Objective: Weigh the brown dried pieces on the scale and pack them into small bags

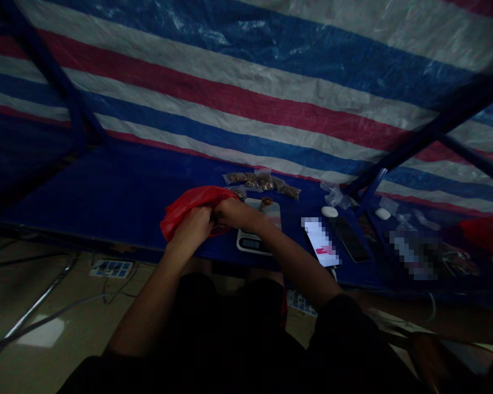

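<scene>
Left hand (192, 225) and right hand (230, 210) on red bag (189, 201); brown-filled packets (263, 181) beyond.

The bag (188, 207) is red. It is made of thin, shiny plastic and it is all crumpled and puffed up. Both hands hold it up, just over the near edge of the blue table (119, 197). The left hand (194, 225) grips it from below, in a bunch. The right hand (231, 212) holds its right end, where the plastic is gathered. Most of the bag sticks up and out to the left of the hands. The picture is too dark to show what is inside it.
</scene>
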Available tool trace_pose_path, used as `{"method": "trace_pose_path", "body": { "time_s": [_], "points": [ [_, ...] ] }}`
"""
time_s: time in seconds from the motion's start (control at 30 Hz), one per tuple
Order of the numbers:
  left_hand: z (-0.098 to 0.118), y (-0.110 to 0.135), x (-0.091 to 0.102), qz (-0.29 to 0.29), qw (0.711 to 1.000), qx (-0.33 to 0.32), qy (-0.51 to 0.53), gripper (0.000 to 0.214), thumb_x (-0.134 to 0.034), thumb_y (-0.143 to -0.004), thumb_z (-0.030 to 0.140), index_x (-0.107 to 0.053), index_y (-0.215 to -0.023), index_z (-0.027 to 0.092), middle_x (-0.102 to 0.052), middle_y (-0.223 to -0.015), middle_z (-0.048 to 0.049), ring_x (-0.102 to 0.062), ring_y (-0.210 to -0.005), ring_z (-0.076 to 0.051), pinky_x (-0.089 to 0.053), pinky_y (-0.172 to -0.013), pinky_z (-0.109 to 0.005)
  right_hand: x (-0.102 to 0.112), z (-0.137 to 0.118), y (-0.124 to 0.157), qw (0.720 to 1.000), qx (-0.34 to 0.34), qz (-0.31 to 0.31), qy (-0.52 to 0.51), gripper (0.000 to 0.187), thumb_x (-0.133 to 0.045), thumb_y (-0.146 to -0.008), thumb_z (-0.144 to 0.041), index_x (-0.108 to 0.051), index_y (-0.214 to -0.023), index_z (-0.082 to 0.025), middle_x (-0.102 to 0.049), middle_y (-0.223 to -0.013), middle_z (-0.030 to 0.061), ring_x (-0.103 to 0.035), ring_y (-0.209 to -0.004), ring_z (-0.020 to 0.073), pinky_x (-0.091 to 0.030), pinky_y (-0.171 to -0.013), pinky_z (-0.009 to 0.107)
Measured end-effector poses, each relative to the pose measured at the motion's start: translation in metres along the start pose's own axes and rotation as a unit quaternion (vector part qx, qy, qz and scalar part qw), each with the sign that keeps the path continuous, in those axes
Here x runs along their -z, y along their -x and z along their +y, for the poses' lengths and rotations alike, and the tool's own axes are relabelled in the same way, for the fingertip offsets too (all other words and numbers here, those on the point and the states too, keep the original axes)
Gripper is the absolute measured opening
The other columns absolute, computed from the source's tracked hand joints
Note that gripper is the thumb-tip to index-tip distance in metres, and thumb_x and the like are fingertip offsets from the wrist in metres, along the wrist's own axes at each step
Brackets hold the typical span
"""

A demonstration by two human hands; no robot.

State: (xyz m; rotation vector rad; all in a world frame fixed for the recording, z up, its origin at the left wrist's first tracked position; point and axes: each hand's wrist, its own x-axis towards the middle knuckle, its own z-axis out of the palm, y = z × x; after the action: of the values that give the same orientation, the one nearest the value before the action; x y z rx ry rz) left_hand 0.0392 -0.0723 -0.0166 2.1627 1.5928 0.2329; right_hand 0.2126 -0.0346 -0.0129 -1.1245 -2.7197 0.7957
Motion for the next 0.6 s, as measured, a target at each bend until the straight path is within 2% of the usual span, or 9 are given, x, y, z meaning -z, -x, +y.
{"method": "trace_pose_path", "body": {
  "time_s": [0.13,0.3,0.43,0.5,0.57,0.6],
  "points": [
    [-0.003,0.000,0.004,-0.006,1.000,0.004,0.010,0.023,-0.061,-0.092,0.014,-0.082,-0.102,0.017,-0.084,-0.105,-0.0151,-0.079,-0.098,-0.030,-0.057,-0.086,-0.035,0.005,-0.001,0.004,0.999,-0.015,0.042,0.015,0.024,-0.060,-0.092,-0.003,-0.083,-0.092,-0.010,-0.082,-0.091,0.0106,-0.068,-0.078,0.0164,-0.046,-0.077,0.027],
    [-0.007,0.001,0.008,0.025,0.999,-0.013,0.016,0.021,-0.065,-0.090,0.019,-0.083,-0.099,0.021,-0.085,-0.101,-0.0109,-0.079,-0.093,-0.028,-0.056,-0.084,-0.035,0.018,0.001,0.017,0.995,0.012,0.102,-0.012,0.023,-0.064,-0.095,-0.006,-0.085,-0.102,-0.014,-0.084,-0.102,0.0087,-0.074,-0.089,0.0177,-0.049,-0.085,0.028],
    [-0.007,0.004,0.013,0.031,0.999,-0.038,0.010,0.022,-0.061,-0.091,0.019,-0.082,-0.094,0.022,-0.084,-0.098,-0.0073,-0.079,-0.091,-0.026,-0.055,-0.080,-0.032,0.044,0.013,0.054,0.975,-0.011,0.216,-0.046,0.019,-0.069,-0.096,-0.015,-0.085,-0.105,-0.020,-0.084,-0.106,0.0061,-0.076,-0.094,0.0193,-0.054,-0.087,0.031],
    [-0.006,0.004,0.014,0.033,0.998,-0.047,0.017,0.021,-0.061,-0.091,0.021,-0.082,-0.094,0.022,-0.085,-0.098,-0.0070,-0.079,-0.092,-0.026,-0.055,-0.079,-0.032,0.058,0.023,0.077,0.962,-0.053,0.265,-0.041,0.015,-0.072,-0.094,-0.019,-0.086,-0.101,-0.020,-0.084,-0.101,0.0060,-0.077,-0.089,0.0193,-0.055,-0.083,0.030],
    [-0.005,0.005,0.015,0.035,0.998,-0.054,0.028,0.020,-0.062,-0.092,0.022,-0.082,-0.096,0.021,-0.085,-0.100,-0.0068,-0.080,-0.093,-0.026,-0.055,-0.080,-0.033,0.068,0.034,0.097,0.961,-0.103,0.253,-0.044,0.016,-0.070,-0.093,-0.017,-0.085,-0.096,-0.020,-0.083,-0.088,0.0032,-0.075,-0.075,0.0167,-0.055,-0.074,0.028],
    [-0.003,0.004,0.015,0.036,0.997,-0.055,0.034,0.020,-0.062,-0.092,0.023,-0.082,-0.097,0.021,-0.085,-0.101,-0.0066,-0.080,-0.094,-0.026,-0.056,-0.080,-0.033,0.072,0.039,0.104,0.963,-0.115,0.243,-0.035,0.016,-0.069,-0.093,-0.016,-0.085,-0.092,-0.021,-0.082,-0.084,0.0020,-0.074,-0.074,0.0163,-0.054,-0.073,0.028]
  ]
}}
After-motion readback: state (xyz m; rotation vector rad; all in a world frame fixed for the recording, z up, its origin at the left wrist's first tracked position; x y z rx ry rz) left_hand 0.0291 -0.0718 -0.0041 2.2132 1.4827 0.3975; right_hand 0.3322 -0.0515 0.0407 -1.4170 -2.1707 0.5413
